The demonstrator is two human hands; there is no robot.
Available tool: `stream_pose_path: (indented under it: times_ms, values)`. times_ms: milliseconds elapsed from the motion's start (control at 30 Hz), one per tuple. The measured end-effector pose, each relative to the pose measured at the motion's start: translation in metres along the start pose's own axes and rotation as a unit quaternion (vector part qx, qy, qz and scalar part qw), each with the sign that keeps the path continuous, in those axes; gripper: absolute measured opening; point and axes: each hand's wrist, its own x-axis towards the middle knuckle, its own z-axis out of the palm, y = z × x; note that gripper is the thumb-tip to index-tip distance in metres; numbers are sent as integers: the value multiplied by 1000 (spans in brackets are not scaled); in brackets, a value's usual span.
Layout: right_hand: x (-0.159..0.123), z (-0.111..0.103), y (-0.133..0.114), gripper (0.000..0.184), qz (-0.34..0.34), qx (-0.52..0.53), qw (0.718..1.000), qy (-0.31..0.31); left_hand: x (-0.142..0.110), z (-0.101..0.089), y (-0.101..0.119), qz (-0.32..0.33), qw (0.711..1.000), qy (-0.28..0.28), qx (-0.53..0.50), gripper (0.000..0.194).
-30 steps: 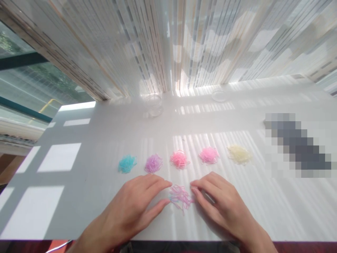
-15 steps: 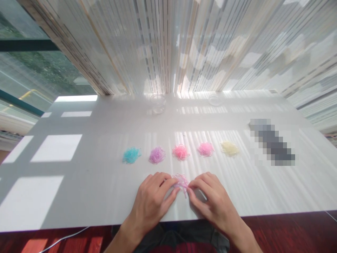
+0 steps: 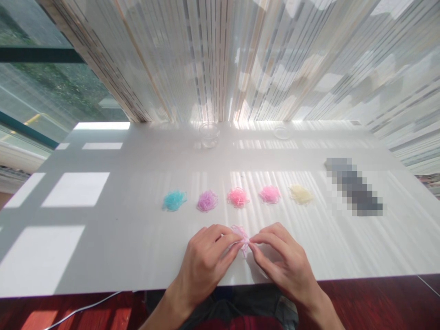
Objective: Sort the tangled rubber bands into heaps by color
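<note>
Pinching a small tangle of pink and lilac thin elastic loops (image 3: 240, 234) between fingertips of left hand (image 3: 205, 262) and right hand (image 3: 279, 263), near the white surface (image 3: 137, 238) front edge. Better kept gentle, teasing strands apart, clear of the sorted coloured piles (image 3: 238, 197) beyond.

Head view; down over table (image 3: 103, 256)
</note>
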Motion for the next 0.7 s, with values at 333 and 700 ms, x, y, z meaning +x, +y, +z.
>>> stream_pose_path:
  times_ms: [333,700]
  values:
    - [8,-5,2,13,-20,30,999,26,13,2,3,-19,996,21,-83,12]
    - [7,-6,3,9,15,76,996,32,15,9,8,-50,991,-1,-122,12]
